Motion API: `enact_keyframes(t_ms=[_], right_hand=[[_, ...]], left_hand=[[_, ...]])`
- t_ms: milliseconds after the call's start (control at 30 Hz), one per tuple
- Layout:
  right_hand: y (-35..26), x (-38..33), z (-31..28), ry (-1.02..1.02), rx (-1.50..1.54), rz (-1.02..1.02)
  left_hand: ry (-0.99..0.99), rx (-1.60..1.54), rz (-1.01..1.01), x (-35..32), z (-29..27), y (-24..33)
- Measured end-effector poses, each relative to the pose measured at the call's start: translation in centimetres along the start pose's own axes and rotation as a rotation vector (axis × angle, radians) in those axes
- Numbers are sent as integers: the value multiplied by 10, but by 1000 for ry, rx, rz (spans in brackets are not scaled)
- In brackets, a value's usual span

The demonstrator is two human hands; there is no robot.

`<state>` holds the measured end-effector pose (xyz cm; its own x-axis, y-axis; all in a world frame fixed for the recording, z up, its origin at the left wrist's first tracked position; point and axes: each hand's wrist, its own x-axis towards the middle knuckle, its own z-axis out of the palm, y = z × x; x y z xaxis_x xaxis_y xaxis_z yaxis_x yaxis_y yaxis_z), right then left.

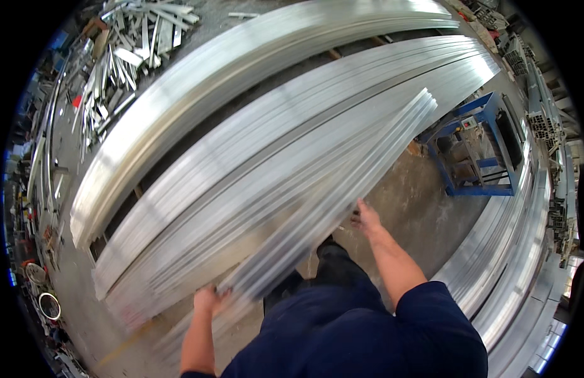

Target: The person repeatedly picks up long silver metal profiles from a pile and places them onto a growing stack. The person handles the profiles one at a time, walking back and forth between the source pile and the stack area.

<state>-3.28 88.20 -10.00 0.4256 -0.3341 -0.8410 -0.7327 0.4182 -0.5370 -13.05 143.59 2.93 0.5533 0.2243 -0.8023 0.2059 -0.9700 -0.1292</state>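
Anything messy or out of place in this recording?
Yes: at the upper left, loose metal offcuts lie jumbled on the floor, pointing every way, while the long metal stack beside them runs neatly aligned.

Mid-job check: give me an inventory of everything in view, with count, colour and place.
Held metal strips: several, silver, slanting across the centre, partly blurred
Far stack of long strips: one, silver, upper left to top
Nearer stack: one, silver, beside it, toward the person
Scrap pieces: many, mostly silver, upper left
Stand: one, blue, right
Long metal lengths: several, silver, lower right
Floor: one, grey-brown, beneath
Edge clutter: uncountable, mixed, too small to tell
Trousers: one pair, dark, lower centre
Shirt: one, navy, bottom
Left hand: one, bare, lower left
Right hand: one, bare, right of centre
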Motion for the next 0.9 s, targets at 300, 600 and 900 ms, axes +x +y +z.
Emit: enact_keyframes(t_ms=[300, 600, 900], right_hand=[[105, -128, -59, 211, -350, 93], [141, -230, -83, 242, -543, 109], [204, -294, -106, 256, -472, 196]], left_hand=[[20, -21, 295, 204, -50, -57], [260, -134, 524, 300, 2, -71], [-73, 125, 464, 308, -59, -31]])
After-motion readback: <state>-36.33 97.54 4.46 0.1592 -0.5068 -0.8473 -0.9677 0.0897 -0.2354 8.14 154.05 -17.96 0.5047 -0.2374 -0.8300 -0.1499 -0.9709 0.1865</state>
